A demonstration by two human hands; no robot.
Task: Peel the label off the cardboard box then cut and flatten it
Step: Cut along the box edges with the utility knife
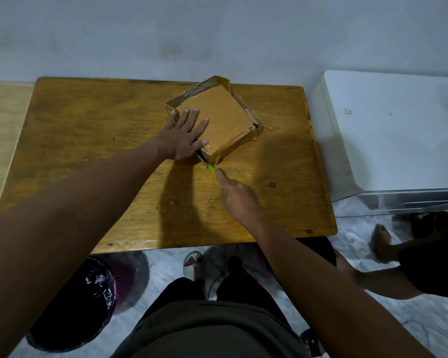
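A brown taped cardboard box (223, 117) lies on the wooden table (101, 140), turned corner-on toward me. My left hand (184, 135) presses flat on its top near the left edge, fingers spread. My right hand (237, 196) grips a green-handled cutter (211, 169), index finger stretched along it. The cutter's tip meets the box's near corner. A torn white label scrap (251, 127) shows at the box's right corner.
A white appliance (388, 130) stands right of the table. A purple bin lined with a black bag (93, 293) sits on the floor at lower left. Another person's legs and foot (384, 244) are at the right. My own feet are under the table's near edge.
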